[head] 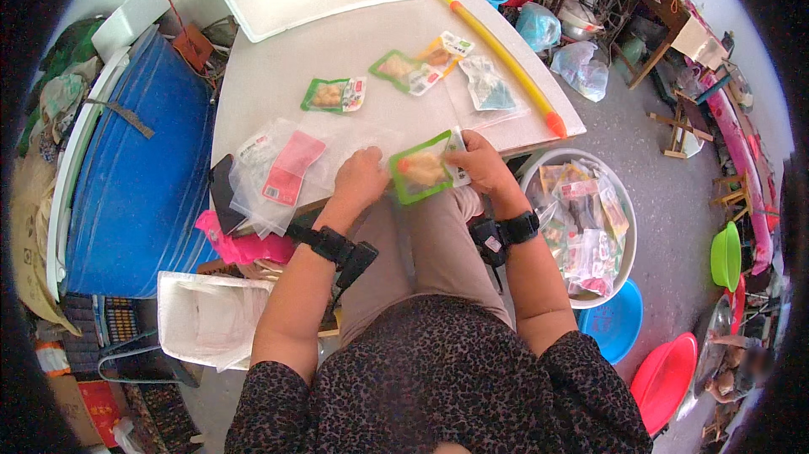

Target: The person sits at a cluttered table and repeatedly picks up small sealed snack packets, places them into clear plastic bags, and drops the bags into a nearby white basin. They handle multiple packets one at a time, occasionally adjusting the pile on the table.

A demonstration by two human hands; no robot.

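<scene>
My right hand (483, 163) grips the right end of a green-edged food pouch (420, 169) with a clear window showing pale yellowish food, held above my lap at the table's front edge. My left hand (360, 181) is curled just left of that pouch. Thin clear plastic (354, 134) lies by its knuckles; whether the fingers pinch it is unclear. Left of it, clear plastic bags (253, 166) lie with a pink printed packet (294, 168). Farther back rest a green-edged pouch (332, 95), another green-edged pouch (404, 71), an orange-edged pouch (445, 52) and a white-and-teal packet (488, 84).
A yellow tube with orange ends (505, 55) lies along the right side of the table (278, 68). A white foam box (328, 8) stands at the back. At right is a white tub (626, 201) of pouches; at left, a blue barrel (139, 188) and a foam box (208, 315).
</scene>
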